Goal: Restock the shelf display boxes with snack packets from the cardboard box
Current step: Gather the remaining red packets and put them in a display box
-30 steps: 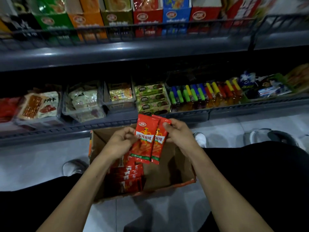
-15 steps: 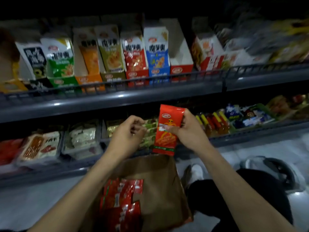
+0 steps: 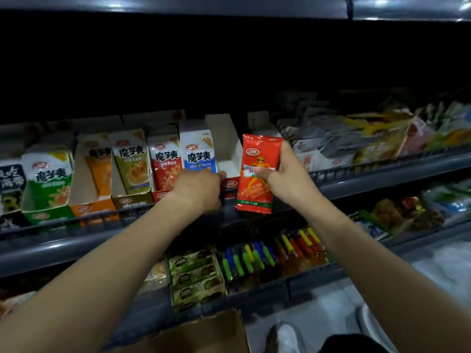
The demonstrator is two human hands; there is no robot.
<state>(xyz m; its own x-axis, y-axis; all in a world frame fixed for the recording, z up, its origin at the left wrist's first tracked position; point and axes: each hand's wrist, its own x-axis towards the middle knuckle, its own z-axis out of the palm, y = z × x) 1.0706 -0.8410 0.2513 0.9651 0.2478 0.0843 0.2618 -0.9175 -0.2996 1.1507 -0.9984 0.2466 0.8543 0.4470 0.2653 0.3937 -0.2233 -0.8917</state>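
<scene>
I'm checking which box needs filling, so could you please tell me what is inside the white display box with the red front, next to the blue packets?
The display box shows bare white walls and floor; the left hand covers its front corner.

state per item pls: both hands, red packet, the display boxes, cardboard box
right hand: grips red packet, upright
red packet: held in front of the shelf, not yet in a box
left hand: at empty display box front
empty display box: no packets visible
blue display box: stocked
cardboard box: open, contents hidden
</scene>
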